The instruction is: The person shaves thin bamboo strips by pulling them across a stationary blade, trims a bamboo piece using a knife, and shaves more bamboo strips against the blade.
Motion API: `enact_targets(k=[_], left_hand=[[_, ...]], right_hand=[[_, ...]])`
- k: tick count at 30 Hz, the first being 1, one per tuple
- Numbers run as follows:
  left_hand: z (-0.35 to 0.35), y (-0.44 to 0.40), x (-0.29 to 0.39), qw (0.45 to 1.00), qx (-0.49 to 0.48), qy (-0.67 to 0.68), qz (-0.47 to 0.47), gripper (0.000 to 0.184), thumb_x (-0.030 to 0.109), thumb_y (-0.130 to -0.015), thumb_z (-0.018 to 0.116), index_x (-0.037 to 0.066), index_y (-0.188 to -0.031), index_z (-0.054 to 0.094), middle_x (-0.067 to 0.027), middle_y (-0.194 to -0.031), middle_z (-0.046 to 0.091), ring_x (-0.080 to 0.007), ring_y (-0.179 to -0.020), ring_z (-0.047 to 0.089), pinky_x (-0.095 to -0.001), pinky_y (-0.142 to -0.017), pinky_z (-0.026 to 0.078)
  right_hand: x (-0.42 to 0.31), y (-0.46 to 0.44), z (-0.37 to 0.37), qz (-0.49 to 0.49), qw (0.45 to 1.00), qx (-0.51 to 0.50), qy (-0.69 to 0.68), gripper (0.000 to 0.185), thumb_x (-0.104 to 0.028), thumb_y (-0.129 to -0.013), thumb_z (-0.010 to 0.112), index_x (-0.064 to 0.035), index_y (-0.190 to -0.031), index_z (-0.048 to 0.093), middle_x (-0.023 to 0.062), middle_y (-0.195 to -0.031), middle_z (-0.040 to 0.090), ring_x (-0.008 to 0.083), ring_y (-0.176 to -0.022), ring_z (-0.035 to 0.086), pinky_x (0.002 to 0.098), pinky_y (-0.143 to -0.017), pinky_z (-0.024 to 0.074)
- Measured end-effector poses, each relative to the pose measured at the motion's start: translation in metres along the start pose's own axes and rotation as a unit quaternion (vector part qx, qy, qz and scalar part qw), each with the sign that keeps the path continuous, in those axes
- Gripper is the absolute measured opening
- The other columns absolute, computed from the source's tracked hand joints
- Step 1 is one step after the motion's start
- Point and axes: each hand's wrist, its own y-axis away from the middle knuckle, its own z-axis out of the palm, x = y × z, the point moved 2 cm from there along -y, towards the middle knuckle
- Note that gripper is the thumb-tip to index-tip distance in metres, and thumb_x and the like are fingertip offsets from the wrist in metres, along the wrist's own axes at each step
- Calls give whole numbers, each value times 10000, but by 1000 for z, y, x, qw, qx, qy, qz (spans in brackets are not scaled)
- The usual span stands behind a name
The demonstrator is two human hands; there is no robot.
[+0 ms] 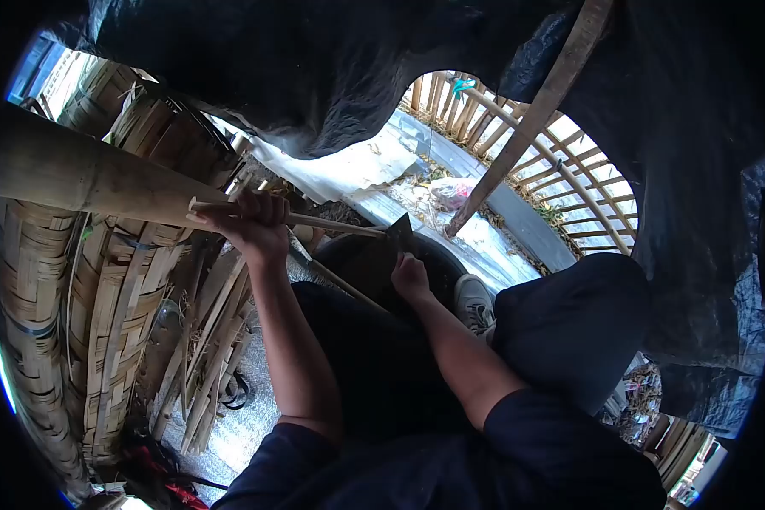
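Tarpaulin (340, 93) overhead, hands (262, 228) forward, curled

No text, label, brand, number or sign can be read

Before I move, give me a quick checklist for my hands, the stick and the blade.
1. Left hand gripping the thin, pale, bamboo-like stick: ok, fingers wrapped around it.
2. Right hand holding the dark, pointed, metal-looking blade: ok, closed at its near end.
3. Left hand apart from the blade: ok, bare stick shows between them.
4. Stick touching the blade: cannot tell; they meet in view, but depth is unclear.
5. Blade's sharpness: cannot tell, too dark and small.
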Motion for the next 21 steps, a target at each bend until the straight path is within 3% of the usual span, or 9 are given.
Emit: enact_targets(k=[3, 5, 8, 12, 14, 18, 20, 21], left_hand=[[5, 2, 6, 999, 29, -28, -3, 751, 890, -698, 188, 164, -525, 278, 49, -466, 166, -93, -421, 115, -267, -408, 94], [7, 4, 7, 998, 39, -42, 6, 746, 885, -707, 185, 168, -525, 276, 49, -467, 166, -95, -423, 108, -270, -414, 89], [5, 1, 5, 996, 86, -35, 9, 744, 880, -716, 181, 167, -529, 277, 49, -468, 163, -96, -427, 105, -273, -421, 85], [10, 1, 6, 994, 100, -42, 14, 736, 872, -729, 184, 165, -538, 262, 48, -468, 161, -97, -432, 106, -273, -426, 84], [8, 0, 5, 994, 104, -33, 23, 725, 864, -736, 196, 164, -551, 240, 49, -469, 160, -96, -436, 102, -270, -425, 85], [9, 2, 3, 983, 167, -66, 46, 716, 859, -738, 211, 162, -573, 241, 49, -470, 162, -93, -434, 99, -267, -420, 81], [2, -2, 1, 984, 153, -65, 63, 717, 847, -747, 205, 154, -582, 280, 48, -480, 189, -79, -418, 133, -247, -388, 106], [4, -3, 1, 984, 152, -64, 64, 717, 847, -747, 205, 154, -582, 280, 48, -480, 189, -79, -418, 133, -247, -388, 106]], right_hand=[[-37, 5, -7, 4, 997, 55, -51, 310, -256, -948, 416, 13, -907, 566, 305, -822, 623, 420, -840, 629, 503, -729, 511], [-52, 5, -2, -63, 994, 65, -67, 311, -226, -947, 414, 34, -844, 550, 283, -787, 622, 429, -777, 621, 521, -675, 500], [-10, 8, 32, -26, 1000, 4, 2, 301, -213, -950, 402, 36, -861, 546, 276, -760, 615, 422, -762, 620, 523, -655, 492], [-18, -8, 32, -27, 999, -8, -14, 299, -217, -948, 408, 41, -874, 541, 285, -773, 616, 428, -772, 620, 514, -660, 496], [-52, -8, 32, -177, 982, 37, 53, 311, -231, -943, 416, 32, -853, 556, 281, -751, 610, 434, -764, 617, 508, -652, 491], [-34, -1, 36, -165, 986, 32, -17, 287, -207, -948, 408, 11, -836, 556, 267, -690, 588, 425, -716, 613, 506, -619, 475], [-9, -5, 21, -62, 997, -7, -38, 255, -183, -945, 415, -1, -814, 536, 245, -653, 577, 406, -665, 610, 509, -575, 461], [-18, -10, 24, -63, 997, -6, -38, 255, -183, -945, 415, -1, -814, 536, 245, -653, 577, 406, -665, 610, 509, -575, 461]])
